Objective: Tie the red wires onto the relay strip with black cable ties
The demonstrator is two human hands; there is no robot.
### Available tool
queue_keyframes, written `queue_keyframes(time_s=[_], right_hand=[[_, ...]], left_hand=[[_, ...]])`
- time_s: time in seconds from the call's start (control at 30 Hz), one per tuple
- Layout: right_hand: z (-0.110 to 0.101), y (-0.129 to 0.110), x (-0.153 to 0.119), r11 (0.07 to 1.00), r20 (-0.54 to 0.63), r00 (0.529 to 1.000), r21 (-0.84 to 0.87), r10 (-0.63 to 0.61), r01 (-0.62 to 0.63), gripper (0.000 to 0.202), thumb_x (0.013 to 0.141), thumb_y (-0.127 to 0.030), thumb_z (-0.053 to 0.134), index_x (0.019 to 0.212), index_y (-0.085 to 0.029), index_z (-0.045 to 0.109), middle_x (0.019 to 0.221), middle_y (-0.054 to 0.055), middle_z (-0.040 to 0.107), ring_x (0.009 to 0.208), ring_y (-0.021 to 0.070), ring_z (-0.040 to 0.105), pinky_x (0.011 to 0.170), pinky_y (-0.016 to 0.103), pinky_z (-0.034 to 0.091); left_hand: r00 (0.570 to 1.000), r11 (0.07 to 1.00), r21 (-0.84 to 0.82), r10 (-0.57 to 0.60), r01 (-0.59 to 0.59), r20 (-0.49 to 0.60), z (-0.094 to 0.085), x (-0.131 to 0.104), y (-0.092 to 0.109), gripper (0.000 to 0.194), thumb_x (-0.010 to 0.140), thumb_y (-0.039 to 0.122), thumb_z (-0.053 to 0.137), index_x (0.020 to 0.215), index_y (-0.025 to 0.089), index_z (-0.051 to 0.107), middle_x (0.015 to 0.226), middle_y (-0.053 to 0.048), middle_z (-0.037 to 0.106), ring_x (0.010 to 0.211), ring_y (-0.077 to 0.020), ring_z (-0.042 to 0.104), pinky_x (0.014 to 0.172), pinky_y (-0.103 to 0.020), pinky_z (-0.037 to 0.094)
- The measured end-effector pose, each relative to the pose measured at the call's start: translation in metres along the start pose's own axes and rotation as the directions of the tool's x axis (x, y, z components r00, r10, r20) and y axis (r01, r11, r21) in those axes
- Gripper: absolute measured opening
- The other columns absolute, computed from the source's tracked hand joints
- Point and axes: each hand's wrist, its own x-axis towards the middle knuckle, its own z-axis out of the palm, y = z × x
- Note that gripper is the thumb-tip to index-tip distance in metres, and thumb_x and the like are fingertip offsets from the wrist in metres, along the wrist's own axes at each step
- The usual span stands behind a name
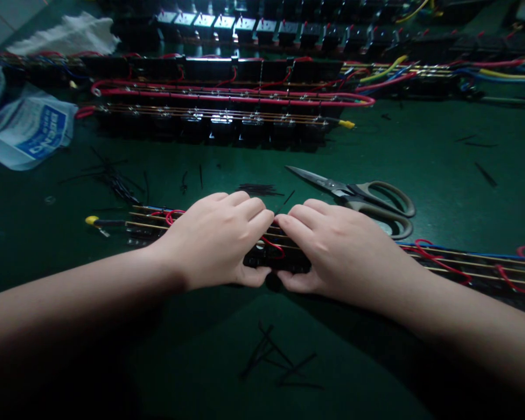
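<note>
Both hands are laid over one long wired strip [284, 256] that runs left to right across the green surface [441, 151]. The left hand [219, 239] and right hand [336, 248] meet at its middle, fingertips nearly touching, each grip pinched on the strip. Scissors [367, 198] lie just beyond the right hand; open room lies nearer the body, apart from black offcuts [275, 356].
</note>
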Motion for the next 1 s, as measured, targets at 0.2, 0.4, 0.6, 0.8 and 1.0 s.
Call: queue_keyframes(time_s=[0.2,0.4,0.6,0.8,1.0], right_hand=[[0.0014,0.0005,0.0002,1.0,-0.01,1.0,-0.015,-0.001,0.001,0.032,0.08,-0.042,0.063,0.095,-0.013,0.062,0.087,0.01,0.064,0.078,0.0259,0.056,0.065,0.035,0.04],[0.0017,0.0007,0.0002,1.0,-0.005,1.0,-0.006,-0.002,0.002,0.032,0.08,-0.042,0.061,0.095,-0.014,0.061,0.088,0.009,0.064,0.079,0.0261,0.057,0.065,0.035,0.041],[0.0027,0.0005,0.0002,1.0,-0.025,1.0,-0.018,-0.003,0.003,0.031,0.08,-0.042,0.062,0.093,-0.014,0.061,0.086,0.01,0.064,0.078,0.026,0.056,0.065,0.035,0.04],[0.003,0.0001,-0.0008,1.0,-0.024,1.0,-0.011,-0.004,0.003,0.03,0.08,-0.041,0.063,0.093,-0.014,0.061,0.086,0.009,0.064,0.079,0.026,0.056,0.065,0.035,0.039],[0.0029,0.0008,-0.0006,1.0,-0.015,1.0,0.012,0.007,-0.006,0.032,0.076,-0.04,0.067,0.093,-0.014,0.061,0.086,0.01,0.064,0.078,0.0248,0.055,0.066,0.034,0.039]], left_hand=[[1.0,1.0,-0.01,-0.013,0.013,0.002,0.0008,0.0004,0.0006,0.035,0.084,0.048,0.055,0.1,0.017,0.058,0.097,-0.008,0.064,0.091,-0.0273,0.061,0.073,-0.039,0.05],[1.0,0.999,-0.028,-0.026,0.026,0.015,-0.0004,-0.0003,0.0021,0.038,0.084,0.05,0.054,0.101,0.016,0.059,0.1,-0.008,0.064,0.092,-0.0277,0.061,0.073,-0.04,0.05],[0.999,0.999,-0.038,-0.03,0.031,0.012,-0.0001,0.0007,0.0016,0.038,0.084,0.05,0.055,0.101,0.016,0.059,0.099,-0.008,0.065,0.091,-0.0275,0.061,0.074,-0.04,0.05],[0.999,0.998,-0.061,-0.03,0.032,0.029,-0.0013,0.0012,0.0012,0.038,0.083,0.049,0.055,0.101,0.016,0.06,0.1,-0.009,0.065,0.092,-0.0278,0.061,0.075,-0.04,0.051],[0.997,0.991,-0.113,-0.067,0.072,0.045,-0.004,0.0023,0.0009,0.037,0.084,0.051,0.054,0.098,0.017,0.062,0.098,-0.008,0.066,0.091,-0.0273,0.062,0.074,-0.039,0.051]])
